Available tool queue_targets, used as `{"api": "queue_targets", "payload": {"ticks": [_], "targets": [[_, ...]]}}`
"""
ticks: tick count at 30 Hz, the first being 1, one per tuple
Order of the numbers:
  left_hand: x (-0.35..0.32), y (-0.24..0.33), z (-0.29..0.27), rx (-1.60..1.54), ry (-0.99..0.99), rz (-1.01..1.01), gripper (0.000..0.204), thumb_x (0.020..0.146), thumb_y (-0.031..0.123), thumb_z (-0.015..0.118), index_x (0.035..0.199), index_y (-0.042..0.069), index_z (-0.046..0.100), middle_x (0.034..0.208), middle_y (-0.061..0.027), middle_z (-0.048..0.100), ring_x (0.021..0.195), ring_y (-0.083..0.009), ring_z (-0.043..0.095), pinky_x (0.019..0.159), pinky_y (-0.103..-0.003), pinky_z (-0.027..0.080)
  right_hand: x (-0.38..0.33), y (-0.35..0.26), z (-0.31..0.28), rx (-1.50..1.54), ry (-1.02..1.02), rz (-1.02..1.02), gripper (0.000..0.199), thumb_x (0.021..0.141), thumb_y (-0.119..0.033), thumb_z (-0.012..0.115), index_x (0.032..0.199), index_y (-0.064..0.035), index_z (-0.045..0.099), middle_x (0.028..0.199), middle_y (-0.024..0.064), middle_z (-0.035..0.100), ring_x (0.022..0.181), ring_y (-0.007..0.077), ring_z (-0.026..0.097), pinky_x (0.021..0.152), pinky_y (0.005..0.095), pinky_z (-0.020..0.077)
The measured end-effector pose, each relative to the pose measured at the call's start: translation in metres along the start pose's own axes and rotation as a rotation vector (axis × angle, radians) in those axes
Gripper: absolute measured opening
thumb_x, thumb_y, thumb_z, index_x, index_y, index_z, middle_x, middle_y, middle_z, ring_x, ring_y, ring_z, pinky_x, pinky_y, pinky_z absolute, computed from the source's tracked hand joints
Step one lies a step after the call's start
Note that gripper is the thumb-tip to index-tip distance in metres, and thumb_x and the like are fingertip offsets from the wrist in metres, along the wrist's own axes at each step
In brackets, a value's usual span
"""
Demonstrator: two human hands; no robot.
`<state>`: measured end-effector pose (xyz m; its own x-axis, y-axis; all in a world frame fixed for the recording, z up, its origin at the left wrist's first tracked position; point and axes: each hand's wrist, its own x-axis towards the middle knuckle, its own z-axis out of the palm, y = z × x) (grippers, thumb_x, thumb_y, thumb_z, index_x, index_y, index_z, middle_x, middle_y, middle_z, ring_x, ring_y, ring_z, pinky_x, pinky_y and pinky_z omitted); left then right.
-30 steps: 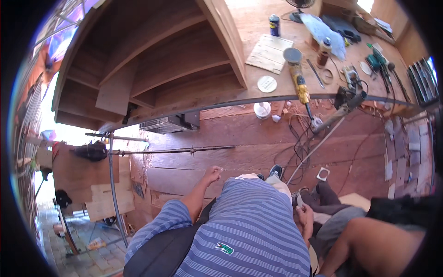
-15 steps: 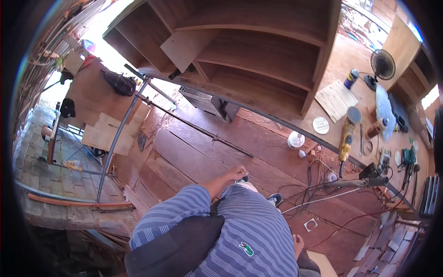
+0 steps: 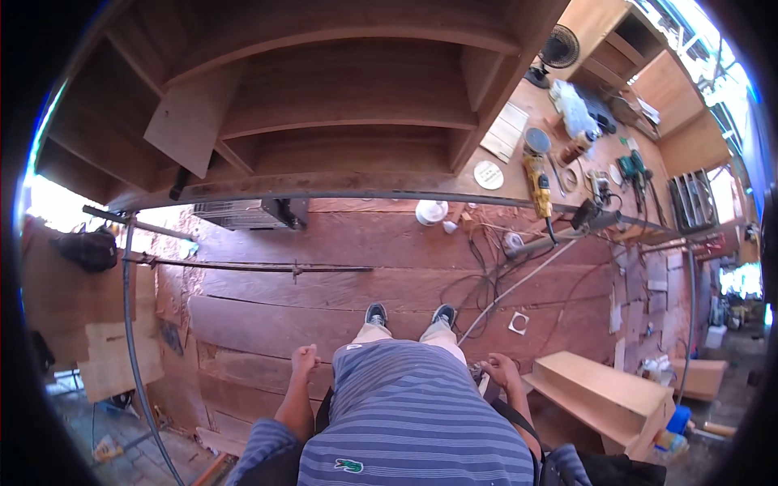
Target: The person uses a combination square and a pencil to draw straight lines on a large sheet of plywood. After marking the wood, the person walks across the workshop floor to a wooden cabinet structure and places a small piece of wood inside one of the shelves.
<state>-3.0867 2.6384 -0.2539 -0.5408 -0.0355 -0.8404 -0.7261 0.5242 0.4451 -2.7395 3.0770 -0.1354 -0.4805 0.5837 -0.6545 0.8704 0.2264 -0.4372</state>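
Observation:
My left hand (image 3: 305,361) hangs beside my left hip, its fingers curled into a loose fist with nothing visible in them. My right hand (image 3: 501,369) is at my right side, fingers loosely bent and slightly apart. Next to its fingertips, by my thigh, is a small dark item that I cannot make out. Neither hand touches the workbench (image 3: 519,180) in front. On that bench lies a large wooden cabinet (image 3: 348,105) with open compartments, and a loose pale board (image 3: 190,121) leans in it.
A yellow power tool (image 3: 537,180), a green power tool (image 3: 634,170) and a black fan (image 3: 559,49) are on the bench. Cables (image 3: 490,267) tangle on the plank floor below. A long metal bar (image 3: 243,266) crosses at left; a wooden box (image 3: 600,389) stands at right.
My view has swung to the right, and the cabinet now fills more of the upper left. My left hand has moved out to my left side; my right hand shows more fully.

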Motion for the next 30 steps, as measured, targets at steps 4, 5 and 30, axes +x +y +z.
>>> {"api": "queue_targets", "payload": {"ticks": [4,5,30], "targets": [[0.012,-0.027,-0.018,0.002,0.030,-0.034,0.026,0.091,0.032,0.058,0.095,0.007,0.058,0.064,-0.0080,0.061,0.048,-0.0152,0.056,0.042,-0.030,0.044,-0.006,-0.048,-0.003,-0.064,-0.007,0.038,0.057,0.078,-0.038,0.070,0.119,0.0007,0.059,0.102,0.0196,0.066,0.097,0.0298,0.064,0.084,0.0360,0.0508],[0.011,-0.028,-0.020,0.004,0.009,-0.032,0.026,0.091,0.032,0.058,0.096,0.007,0.058,0.065,-0.0081,0.061,0.049,-0.0156,0.056,0.043,-0.030,0.045,-0.004,-0.054,-0.004,-0.067,-0.004,0.037,0.059,0.078,-0.040,0.070,0.119,0.0004,0.058,0.103,0.0198,0.066,0.098,0.0302,0.064,0.084,0.0362,0.0507],[-0.057,0.033,-0.013,-0.086,0.140,0.023,0.023,0.091,0.028,0.060,0.082,0.007,0.057,0.062,-0.0040,0.057,0.048,-0.0126,0.054,0.043,-0.024,0.044,0.086,-0.076,0.003,-0.061,-0.097,-0.132,0.058,0.076,-0.042,0.070,0.115,-0.0012,0.060,0.102,0.0202,0.066,0.098,0.0335,0.063,0.085,0.0386,0.0493]]}}
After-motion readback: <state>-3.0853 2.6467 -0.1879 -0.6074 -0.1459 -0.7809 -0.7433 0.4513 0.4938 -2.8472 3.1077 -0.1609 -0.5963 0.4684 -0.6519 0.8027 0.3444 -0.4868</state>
